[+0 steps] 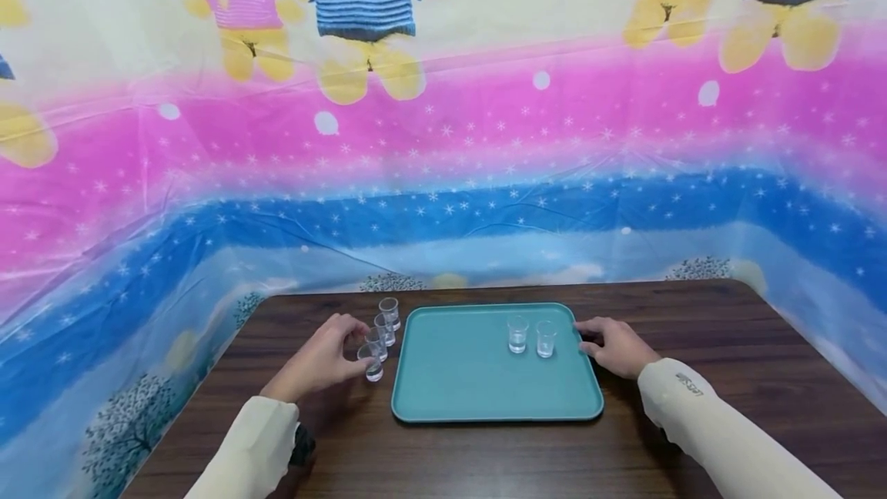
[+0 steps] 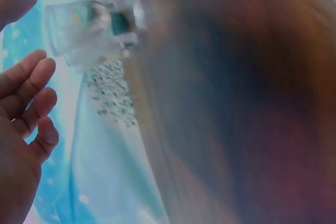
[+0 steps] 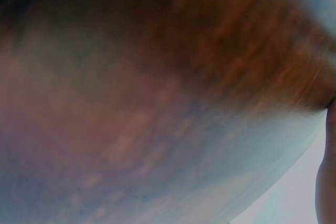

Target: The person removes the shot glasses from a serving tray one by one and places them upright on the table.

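Observation:
Several small clear shot glasses stand in a slanting row left of the teal tray. My left hand is at the near end of that row, thumb and fingers spread about the nearest shot glass. In the left wrist view, a blurred clear glass shows beyond the spread thumb and fingers of the left hand, with a gap between. On the tray's right half, two shot glasses stand upright, one left of the other. My right hand has its fingertips at the tray's right rim.
A dark wood-grain table carries the tray and glasses. Behind it hangs a printed cloth with bears and snowflakes, close to the table's back edge. The farthest glass of the row stands near the tray's back left corner.

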Action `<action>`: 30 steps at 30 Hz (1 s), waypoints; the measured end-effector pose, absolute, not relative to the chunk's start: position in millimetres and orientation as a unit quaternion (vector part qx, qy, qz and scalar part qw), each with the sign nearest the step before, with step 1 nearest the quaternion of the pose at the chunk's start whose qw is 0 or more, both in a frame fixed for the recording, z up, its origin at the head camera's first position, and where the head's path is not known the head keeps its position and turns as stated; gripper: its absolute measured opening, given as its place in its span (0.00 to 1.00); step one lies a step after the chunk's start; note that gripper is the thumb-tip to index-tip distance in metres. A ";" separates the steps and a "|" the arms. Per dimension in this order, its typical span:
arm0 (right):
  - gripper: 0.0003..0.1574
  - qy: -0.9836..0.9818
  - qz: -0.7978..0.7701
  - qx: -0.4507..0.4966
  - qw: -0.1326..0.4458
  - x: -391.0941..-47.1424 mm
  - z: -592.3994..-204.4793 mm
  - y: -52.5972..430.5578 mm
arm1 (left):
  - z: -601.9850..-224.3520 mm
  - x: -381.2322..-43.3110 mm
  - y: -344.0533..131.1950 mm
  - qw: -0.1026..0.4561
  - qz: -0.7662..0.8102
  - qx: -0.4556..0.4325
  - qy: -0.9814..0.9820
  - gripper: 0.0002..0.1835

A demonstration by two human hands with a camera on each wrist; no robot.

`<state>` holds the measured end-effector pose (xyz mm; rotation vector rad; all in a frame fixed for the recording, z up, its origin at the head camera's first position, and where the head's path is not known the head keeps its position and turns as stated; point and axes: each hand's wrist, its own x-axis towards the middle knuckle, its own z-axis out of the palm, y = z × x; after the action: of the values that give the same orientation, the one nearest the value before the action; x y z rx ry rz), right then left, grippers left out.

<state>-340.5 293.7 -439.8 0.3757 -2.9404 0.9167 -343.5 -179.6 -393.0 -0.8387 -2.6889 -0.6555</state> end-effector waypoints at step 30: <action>0.26 -0.945 0.308 0.109 0.018 -340.7 -439.6 293.1 | -376.0 -382.0 -18.9 0.034 -0.189 -0.403 -0.895 0.26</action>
<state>-340.7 293.1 -439.6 0.3379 -2.9353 0.9573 -382.0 -18.9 -376.0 -1.2408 -2.7515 -0.5804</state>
